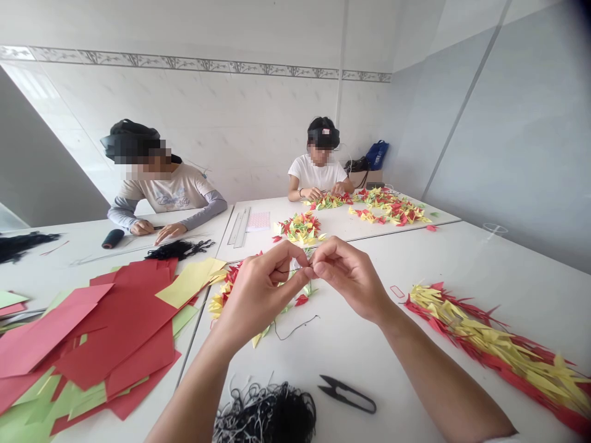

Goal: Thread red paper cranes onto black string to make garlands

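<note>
**Pinching a thin strand (301,268) over folded paper pieces**

The left hand (258,295) and right hand (351,277) are each closed in a tight pinch, thumb against fingertips, almost touching at the centre of the frame. Between them, the pale strand is too fine to show its material. Just below lies a loose cluster of small folded paper pieces (226,289) in red, yellow and green, with a black thread (295,326) curling from its lower edge.

Nearer the person, a tangled bundle of black thread (268,415) sits beside black thread snips (346,394) on the white table (462,258). To the right stretches a long band of red and yellow folded pieces (489,344). At lower left, red paper sheets (115,326) overlap green sheets (50,400), with a yellow sheet (189,283) on top.

At the far wall, a blue bag (377,155) stands near a cardboard box (364,178). Script on the grey top of a co-worker (161,191) at upper left is too small to read.
</note>
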`<action>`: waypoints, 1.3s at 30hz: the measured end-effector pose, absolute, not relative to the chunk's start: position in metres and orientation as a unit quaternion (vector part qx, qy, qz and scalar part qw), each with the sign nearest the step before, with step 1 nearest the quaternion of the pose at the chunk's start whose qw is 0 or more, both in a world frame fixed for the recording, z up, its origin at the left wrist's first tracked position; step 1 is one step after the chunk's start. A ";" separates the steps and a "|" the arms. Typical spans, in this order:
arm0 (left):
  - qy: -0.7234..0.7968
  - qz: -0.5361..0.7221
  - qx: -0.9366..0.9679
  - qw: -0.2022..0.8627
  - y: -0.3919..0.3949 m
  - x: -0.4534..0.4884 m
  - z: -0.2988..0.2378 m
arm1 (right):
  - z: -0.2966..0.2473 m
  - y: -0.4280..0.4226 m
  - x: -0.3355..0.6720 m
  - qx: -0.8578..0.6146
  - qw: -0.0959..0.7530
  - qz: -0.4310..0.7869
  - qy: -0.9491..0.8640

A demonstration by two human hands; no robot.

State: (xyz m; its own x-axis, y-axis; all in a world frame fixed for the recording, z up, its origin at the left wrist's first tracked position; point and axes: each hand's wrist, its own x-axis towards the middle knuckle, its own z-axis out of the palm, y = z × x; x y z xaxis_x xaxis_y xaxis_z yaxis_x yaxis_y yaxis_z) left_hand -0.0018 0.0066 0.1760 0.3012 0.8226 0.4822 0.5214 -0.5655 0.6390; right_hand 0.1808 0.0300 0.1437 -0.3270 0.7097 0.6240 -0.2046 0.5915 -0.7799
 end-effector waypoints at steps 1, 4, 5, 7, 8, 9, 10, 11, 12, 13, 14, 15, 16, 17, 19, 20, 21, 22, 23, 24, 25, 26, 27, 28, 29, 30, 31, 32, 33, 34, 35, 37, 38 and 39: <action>0.429 0.414 0.783 0.181 0.007 -0.002 0.176 | 0.144 0.030 0.181 -0.183 0.550 0.411 -0.704; 0.428 0.419 0.782 0.169 0.008 -0.002 0.175 | 0.144 0.030 0.180 -0.194 0.545 0.399 -0.712; 0.429 0.417 0.784 0.162 0.008 -0.002 0.175 | 0.144 0.030 0.180 -0.196 0.543 0.397 -0.714; 0.434 0.408 0.792 0.138 0.008 -0.002 0.174 | 0.145 0.031 0.180 -0.199 0.543 0.397 -0.713; 0.436 0.403 0.796 0.116 0.009 -0.002 0.174 | 0.145 0.031 0.180 -0.201 0.544 0.398 -0.711; 0.440 0.400 0.799 0.085 0.008 -0.002 0.173 | 0.145 0.030 0.180 -0.204 0.546 0.398 -0.708; 0.446 0.397 0.801 0.046 0.008 -0.002 0.173 | 0.145 0.030 0.180 -0.208 0.548 0.398 -0.706; 0.452 0.395 0.800 -0.002 0.008 -0.001 0.172 | 0.145 0.029 0.180 -0.213 0.548 0.398 -0.704; 0.457 0.391 0.797 -0.054 0.008 0.000 0.171 | 0.145 0.028 0.179 -0.219 0.548 0.396 -0.703; 0.461 0.386 0.792 -0.108 0.007 0.001 0.170 | 0.145 0.028 0.179 -0.226 0.547 0.393 -0.704; 0.463 0.379 0.786 -0.158 0.007 0.001 0.169 | 0.145 0.027 0.178 -0.233 0.546 0.389 -0.704; 0.461 0.371 0.781 -0.200 0.006 0.002 0.168 | 0.145 0.026 0.178 -0.239 0.547 0.385 -0.704; 0.456 0.367 0.777 -0.232 0.006 0.002 0.168 | 0.145 0.026 0.178 -0.243 0.548 0.384 -0.702; 0.448 0.366 0.775 -0.255 0.005 0.003 0.168 | 0.145 0.026 0.177 -0.246 0.552 0.386 -0.697; 0.422 0.383 0.776 -0.269 0.005 0.002 0.168 | 0.146 0.026 0.178 -0.244 0.558 0.401 -0.684; 0.406 0.396 0.780 -0.263 0.005 0.002 0.169 | 0.146 0.026 0.178 -0.241 0.559 0.411 -0.678; 0.388 0.410 0.786 -0.252 0.005 0.002 0.169 | 0.146 0.026 0.178 -0.238 0.559 0.419 -0.674; 0.370 0.423 0.792 -0.237 0.006 0.002 0.170 | 0.146 0.027 0.179 -0.235 0.557 0.427 -0.672; 0.354 0.432 0.799 -0.221 0.006 0.002 0.170 | 0.146 0.027 0.179 -0.231 0.555 0.432 -0.672; 0.341 0.438 0.806 -0.205 0.006 0.001 0.170 | 0.146 0.027 0.180 -0.227 0.553 0.435 -0.673; 0.332 0.441 0.812 -0.190 0.006 0.001 0.171 | 0.146 0.027 0.180 -0.224 0.553 0.434 -0.675; 0.326 0.444 0.816 -0.177 0.005 0.001 0.171 | 0.146 0.027 0.180 -0.223 0.554 0.431 -0.677; 0.324 0.446 0.818 -0.165 0.005 0.001 0.171 | 0.147 0.027 0.181 -0.222 0.556 0.425 -0.679; 0.326 0.448 0.818 -0.154 0.005 0.000 0.171 | 0.147 0.026 0.181 -0.222 0.561 0.417 -0.680; 0.329 0.450 0.818 -0.143 0.005 0.000 0.171 | 0.148 0.026 0.181 -0.224 0.566 0.408 -0.680; 0.333 0.450 0.817 -0.133 0.004 -0.001 0.172 | 0.149 0.025 0.182 -0.225 0.573 0.398 -0.680; 0.336 0.452 0.817 -0.123 0.004 -0.001 0.172 | 0.150 0.024 0.182 -0.226 0.581 0.389 -0.678; 0.339 0.453 0.817 -0.112 0.004 -0.002 0.173 | 0.150 0.024 0.183 -0.224 0.592 0.381 -0.674; 0.341 0.455 0.816 -0.101 0.004 -0.003 0.174 | 0.151 0.024 0.183 -0.221 0.605 0.377 -0.666; 0.343 0.458 0.815 -0.089 0.004 -0.004 0.174 | 0.152 0.024 0.184 -0.215 0.619 0.377 -0.655; 0.346 0.460 0.814 -0.078 0.004 -0.005 0.175 | 0.153 0.024 0.185 -0.207 0.632 0.384 -0.641; 0.357 0.461 0.810 -0.061 0.004 -0.008 0.176 | 0.154 0.025 0.187 -0.197 0.652 0.408 -0.608; 0.362 0.461 0.808 -0.057 0.003 -0.009 0.176 | 0.154 0.026 0.188 -0.194 0.657 0.421 -0.594; 0.367 0.461 0.806 -0.056 0.003 -0.010 0.176 | 0.155 0.027 0.189 -0.193 0.658 0.433 -0.585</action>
State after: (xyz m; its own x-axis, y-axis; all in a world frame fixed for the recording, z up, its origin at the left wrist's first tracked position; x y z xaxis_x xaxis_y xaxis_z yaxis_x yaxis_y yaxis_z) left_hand -0.0104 0.0033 0.1762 0.3048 0.5401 0.7844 0.6440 -0.7237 0.2480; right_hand 0.1894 0.0273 0.1547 -0.0590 0.7960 0.6024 -0.3443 0.5502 -0.7607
